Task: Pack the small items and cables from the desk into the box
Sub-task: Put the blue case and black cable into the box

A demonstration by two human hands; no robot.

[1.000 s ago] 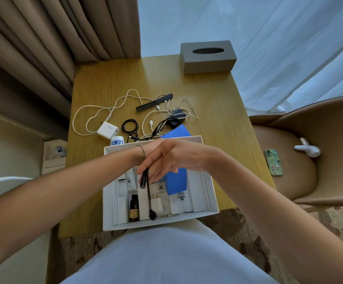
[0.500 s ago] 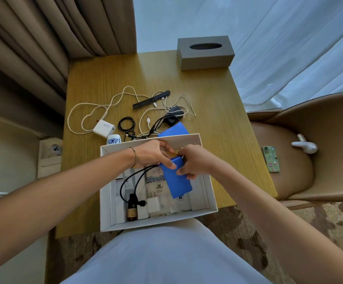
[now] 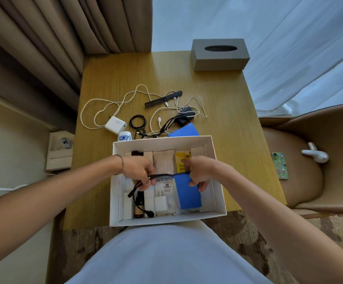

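Both forearms reach in from the near edge and meet over the white box [image 3: 217, 173], which sits at the near side of the wooden desk [image 3: 223, 111]. The left hand [image 3: 139, 171] is knuckles-up, its fingers curled and pinching a black cable [image 3: 162, 175]; the right hand [image 3: 199, 173] curls around the cable's other end, just above a blue card [image 3: 188, 193] lying in the box. The cable runs taut between the hands, with loose ends hanging from the left hand over a small brown bottle [image 3: 139, 208] (its plug rests near the box's near wall). Farther back on the desk lie a white charger [image 3: 115, 125] with its white cord [image 3: 105, 105], a black comb [image 3: 163, 99] and a grey tissue box [image 3: 219, 56].
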